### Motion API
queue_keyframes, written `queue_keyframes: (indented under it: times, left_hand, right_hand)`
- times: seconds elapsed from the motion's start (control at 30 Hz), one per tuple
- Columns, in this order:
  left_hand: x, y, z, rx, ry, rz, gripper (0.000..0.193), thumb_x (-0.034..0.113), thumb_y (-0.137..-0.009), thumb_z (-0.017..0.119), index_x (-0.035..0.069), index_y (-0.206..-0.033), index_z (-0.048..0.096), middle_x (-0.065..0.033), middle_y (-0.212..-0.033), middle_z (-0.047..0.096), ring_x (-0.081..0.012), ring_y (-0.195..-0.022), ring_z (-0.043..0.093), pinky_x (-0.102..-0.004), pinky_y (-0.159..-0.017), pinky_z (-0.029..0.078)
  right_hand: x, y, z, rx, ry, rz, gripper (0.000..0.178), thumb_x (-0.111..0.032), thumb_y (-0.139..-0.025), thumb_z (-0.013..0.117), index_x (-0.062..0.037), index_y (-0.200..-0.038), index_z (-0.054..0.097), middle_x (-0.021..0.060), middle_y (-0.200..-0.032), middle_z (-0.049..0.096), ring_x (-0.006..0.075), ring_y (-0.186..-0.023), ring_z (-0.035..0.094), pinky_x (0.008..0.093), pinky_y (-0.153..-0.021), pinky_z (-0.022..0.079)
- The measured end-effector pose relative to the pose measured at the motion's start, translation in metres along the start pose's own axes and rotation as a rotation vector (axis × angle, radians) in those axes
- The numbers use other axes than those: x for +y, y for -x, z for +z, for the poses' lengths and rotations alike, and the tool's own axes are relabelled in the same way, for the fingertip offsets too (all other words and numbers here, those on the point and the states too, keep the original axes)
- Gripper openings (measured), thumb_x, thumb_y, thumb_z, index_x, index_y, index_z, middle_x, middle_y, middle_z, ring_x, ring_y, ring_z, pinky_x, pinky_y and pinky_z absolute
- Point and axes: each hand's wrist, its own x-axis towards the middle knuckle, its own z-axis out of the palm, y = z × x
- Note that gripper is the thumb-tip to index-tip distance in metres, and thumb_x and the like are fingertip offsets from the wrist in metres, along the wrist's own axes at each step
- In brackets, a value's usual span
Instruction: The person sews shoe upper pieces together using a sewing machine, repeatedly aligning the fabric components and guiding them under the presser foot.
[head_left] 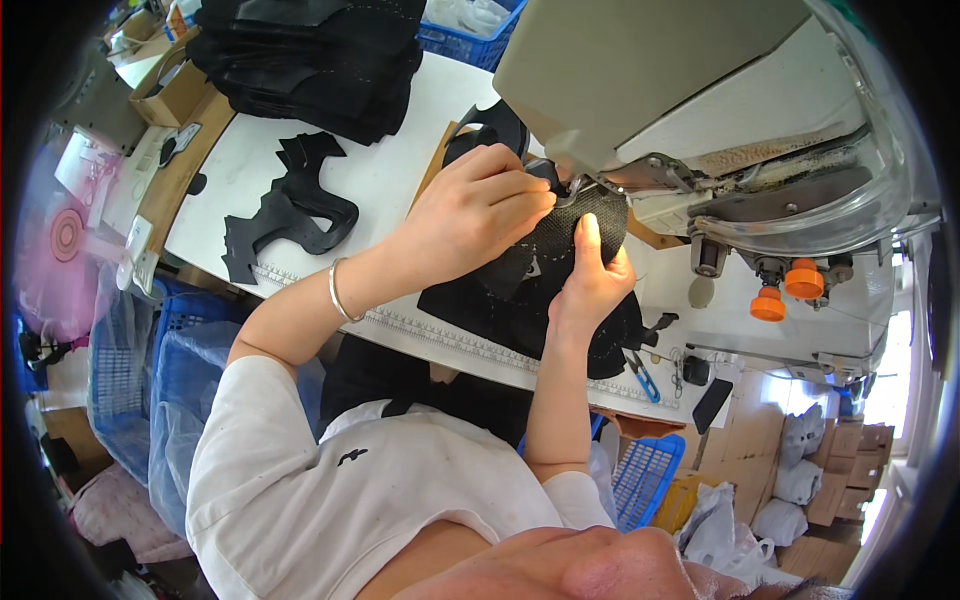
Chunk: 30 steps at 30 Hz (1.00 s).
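We have the black piece (561,241) beneath the machine (660,85), its mesh part at the foot and its wider part spread nearer us on the table (400,290). We judge it light and pliable, the mesh a little springy and grippy, more apt to pucker or slide than break. We would hold it flat by its edges, on either side of the foot, with fingertips clear of the needle area.

Our left hand (485,208) comes in from the left, wrist arched, thumb and fingers bunched and pinching the piece's far-left edge just beside the foot. Our right hand (592,285) rises from the near side, forearm nearly straight, thumb pointing far and pressed on the mesh; its fingers curl at the right edge, their tips hidden from us. A loose cutout (300,205) lies to the left, well apart.
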Motion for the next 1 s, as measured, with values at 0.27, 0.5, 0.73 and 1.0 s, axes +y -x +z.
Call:
queue_keyframes:
  times: [0.27, 0.5, 0.73, 1.0]
  left_hand:
    - [0.001, -0.001, 0.001, -0.018, 0.019, -0.032, 0.019, 0.003, -0.071, 0.077, 0.001, -0.089, 0.069, -0.0037, -0.090, 0.064, -0.0220, -0.082, 0.057, -0.0314, -0.072, 0.051]
    - [0.004, -0.001, 0.003, -0.021, -0.010, -0.036, 0.020, 0.003, -0.070, 0.077, 0.000, -0.090, 0.071, -0.0049, -0.094, 0.068, -0.0224, -0.080, 0.056, -0.0310, -0.070, 0.051]
    - [0.010, 0.002, 0.008, -0.021, -0.097, -0.015, 0.027, 0.003, -0.067, 0.076, 0.000, -0.093, 0.070, -0.0057, -0.095, 0.066, -0.0227, -0.080, 0.056, -0.0312, -0.070, 0.051]
    - [0.025, 0.003, 0.013, -0.025, -0.198, -0.029, 0.028, 0.003, -0.066, 0.074, -0.001, -0.094, 0.069, -0.0067, -0.096, 0.062, -0.0229, -0.080, 0.055, -0.0313, -0.070, 0.050]
  right_hand:
    - [-0.003, -0.008, -0.003, -0.019, 0.165, -0.075, 0.014, -0.008, -0.091, 0.068, 0.0016, -0.081, 0.065, -0.0036, -0.073, 0.060, 0.0030, -0.065, 0.050, 0.0189, -0.059, 0.039]
    - [-0.007, -0.020, -0.011, -0.053, 0.378, -0.125, 0.018, -0.010, -0.089, 0.071, -0.0001, -0.076, 0.064, -0.0051, -0.069, 0.057, 0.0033, -0.062, 0.047, 0.0202, -0.057, 0.038]
    - [-0.011, -0.033, -0.012, -0.075, 0.394, -0.126, 0.016, -0.010, -0.087, 0.073, 0.0019, -0.080, 0.066, -0.0009, -0.075, 0.063, 0.0048, -0.068, 0.053, 0.0219, -0.063, 0.042]
    - [-0.006, -0.056, -0.020, -0.054, 0.496, -0.204, 0.015, -0.010, -0.086, 0.074, 0.0042, -0.082, 0.072, -0.0015, -0.070, 0.064, 0.0037, -0.061, 0.052, 0.0195, -0.056, 0.038]
